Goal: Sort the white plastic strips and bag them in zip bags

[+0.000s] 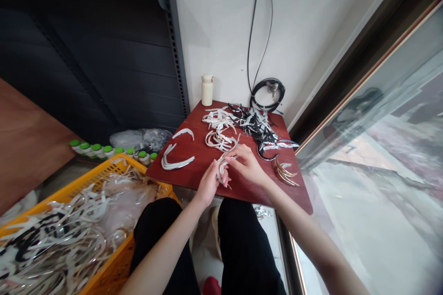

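Head view: a thin, curved, pale strip with shiny coppery edging (224, 154) is held above the near part of the flat red-brown worktop (198, 151). Our left hand (208, 182) grasps it from one side; our right hand (246, 163) pinches it from the other. We judge the step in hand to be working the strip two-handed; the next move seems to call for a steady, light grip. Beyond lie loose white curved strips (220, 117) and a tangled black-and-silver heap (254, 122). Our grasp hides part of the held strip, so we cannot tell whether it is one piece; the frame cuts off the yellow plastic crate (119, 160).
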Demonstrator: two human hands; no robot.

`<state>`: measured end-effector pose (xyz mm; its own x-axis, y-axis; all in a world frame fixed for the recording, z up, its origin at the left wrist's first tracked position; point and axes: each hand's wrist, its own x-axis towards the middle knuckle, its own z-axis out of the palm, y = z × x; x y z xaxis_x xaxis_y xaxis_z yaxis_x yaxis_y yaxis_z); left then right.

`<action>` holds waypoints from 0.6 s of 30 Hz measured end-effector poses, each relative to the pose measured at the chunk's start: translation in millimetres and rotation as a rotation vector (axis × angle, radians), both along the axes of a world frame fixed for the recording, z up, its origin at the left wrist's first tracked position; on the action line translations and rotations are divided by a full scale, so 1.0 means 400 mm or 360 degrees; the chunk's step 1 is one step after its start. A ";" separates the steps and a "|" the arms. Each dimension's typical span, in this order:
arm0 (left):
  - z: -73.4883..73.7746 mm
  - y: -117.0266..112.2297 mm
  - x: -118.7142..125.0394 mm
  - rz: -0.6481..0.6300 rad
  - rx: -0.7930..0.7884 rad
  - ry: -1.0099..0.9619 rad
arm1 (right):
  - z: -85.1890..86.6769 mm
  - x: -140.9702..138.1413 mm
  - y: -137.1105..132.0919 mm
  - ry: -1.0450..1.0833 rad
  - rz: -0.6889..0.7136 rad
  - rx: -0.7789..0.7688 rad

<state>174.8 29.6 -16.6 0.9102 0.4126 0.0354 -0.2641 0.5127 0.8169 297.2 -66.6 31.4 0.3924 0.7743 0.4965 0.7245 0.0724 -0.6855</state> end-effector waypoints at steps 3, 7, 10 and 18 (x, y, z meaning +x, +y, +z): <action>0.009 0.000 -0.001 0.0092 0.0063 -0.0044 | -0.015 -0.023 0.001 -0.0076 -0.0279 0.0158; 0.002 0.002 -0.007 0.0317 0.0323 -0.0002 | -0.037 -0.076 -0.003 0.0396 -0.0611 0.0354; -0.030 0.001 -0.007 0.0549 0.0415 0.0218 | -0.052 -0.120 -0.002 0.1033 -0.0268 0.0293; -0.064 0.000 0.012 0.0355 0.0352 0.0208 | -0.068 -0.131 0.007 0.1790 -0.0143 0.0625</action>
<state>179.4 29.5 -42.2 0.8011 0.5976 0.0352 -0.2354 0.2604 0.9364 245.0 -63.6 4.2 0.8036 0.5941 0.0364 -0.2548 0.3986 -0.8810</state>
